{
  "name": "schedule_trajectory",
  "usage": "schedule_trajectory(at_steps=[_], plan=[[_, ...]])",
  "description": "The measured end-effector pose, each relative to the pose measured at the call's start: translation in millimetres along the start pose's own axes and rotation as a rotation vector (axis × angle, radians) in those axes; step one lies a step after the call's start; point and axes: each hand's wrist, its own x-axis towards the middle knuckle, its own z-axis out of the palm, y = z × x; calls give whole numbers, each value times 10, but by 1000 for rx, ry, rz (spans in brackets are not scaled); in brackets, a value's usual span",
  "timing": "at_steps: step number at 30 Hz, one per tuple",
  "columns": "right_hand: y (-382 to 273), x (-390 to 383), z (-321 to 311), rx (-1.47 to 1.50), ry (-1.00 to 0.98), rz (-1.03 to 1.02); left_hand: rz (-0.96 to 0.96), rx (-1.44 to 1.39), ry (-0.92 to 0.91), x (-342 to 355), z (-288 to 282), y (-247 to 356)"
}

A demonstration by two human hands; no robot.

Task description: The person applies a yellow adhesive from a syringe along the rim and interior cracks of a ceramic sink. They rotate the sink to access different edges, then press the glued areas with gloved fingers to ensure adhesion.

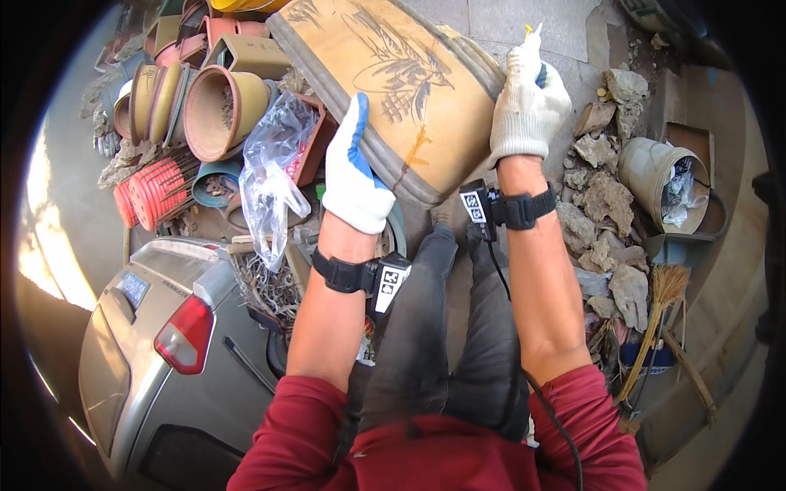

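Observation:
A large tan planter (458,131) with a dark plant-like drawing and grey-brown edges stands tilted in front of my legs. My left hand (357,176), in a white glove with a blue palm, grips its left edge; one digit points up along the side and the other fingers are mostly hidden. Beside the planter's right edge is my gloved right hand (530,106), with its fingers curled and one digit stretched away from me. A small white and yellow bit (532,33) shows at that tip; whether it is held or part of the glove is unclear.
Stacked flower pots (225,110) and a clear plastic bag (274,164) lie at left, above a grey car (180,327). Broken rocks (606,196) line the right, with a bucket (667,184) and a straw broom (659,311) beyond.

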Motion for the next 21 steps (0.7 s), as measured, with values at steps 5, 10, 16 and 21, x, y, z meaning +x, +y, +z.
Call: schedule_trajectory(at_steps=[5,10,16,21], plan=[[64,52,-81,-12,-97,-52,-22,-36,6,34,-36,60],[-209,-7,-503,22,-187,28,-47,-32,-53,59,-69,145],[-813,-508,-1076,-158,-641,153,-55,7,-51,79,-70,330],[-970,-893,-959,-254,-847,50,-52,91,-80,59,-65,401]])
